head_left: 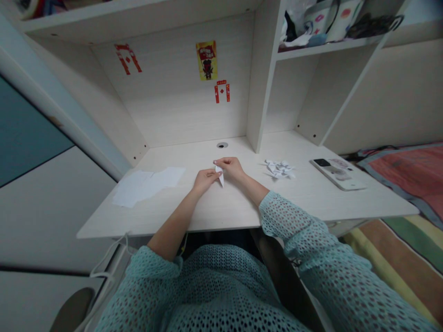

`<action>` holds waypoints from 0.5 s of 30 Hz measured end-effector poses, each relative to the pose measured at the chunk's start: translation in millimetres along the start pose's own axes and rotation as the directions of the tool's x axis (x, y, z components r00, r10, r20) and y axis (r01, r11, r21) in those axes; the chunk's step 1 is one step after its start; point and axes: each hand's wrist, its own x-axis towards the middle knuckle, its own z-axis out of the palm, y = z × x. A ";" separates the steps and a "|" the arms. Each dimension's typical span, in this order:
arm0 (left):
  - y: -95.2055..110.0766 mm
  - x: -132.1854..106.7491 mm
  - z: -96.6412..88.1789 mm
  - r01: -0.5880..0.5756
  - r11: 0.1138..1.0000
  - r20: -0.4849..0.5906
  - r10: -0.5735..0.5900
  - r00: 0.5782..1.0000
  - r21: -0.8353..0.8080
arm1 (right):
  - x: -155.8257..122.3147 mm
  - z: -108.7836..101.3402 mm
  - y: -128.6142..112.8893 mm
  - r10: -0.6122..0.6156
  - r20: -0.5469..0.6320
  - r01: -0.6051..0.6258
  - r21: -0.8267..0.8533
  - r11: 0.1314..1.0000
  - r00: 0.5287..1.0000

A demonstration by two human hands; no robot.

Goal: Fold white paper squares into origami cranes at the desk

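Between both hands, above the middle of the white desk, is a small folded piece of white paper with a pointed lower end. My left hand pinches it from the left side, thumb and fingers pressed together. My right hand is closed at its upper end, fingertips meeting near the paper's top. To the right lies a pile of small folded white paper pieces with pointed tips. At the left are flat sheets of white paper, overlapping one another.
A phone lies at the desk's right side. A round cable hole sits at the back of the desk. An upright divider rises behind the hands. A bed with striped bedding adjoins on the right.
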 end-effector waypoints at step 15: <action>4.4 3.2 -10.7 -0.116 0.988 -0.405 0.066 0.912 -0.102 | -1.3 1.9 22.1 -0.007 0.146 0.042 -0.240 0.970 0.989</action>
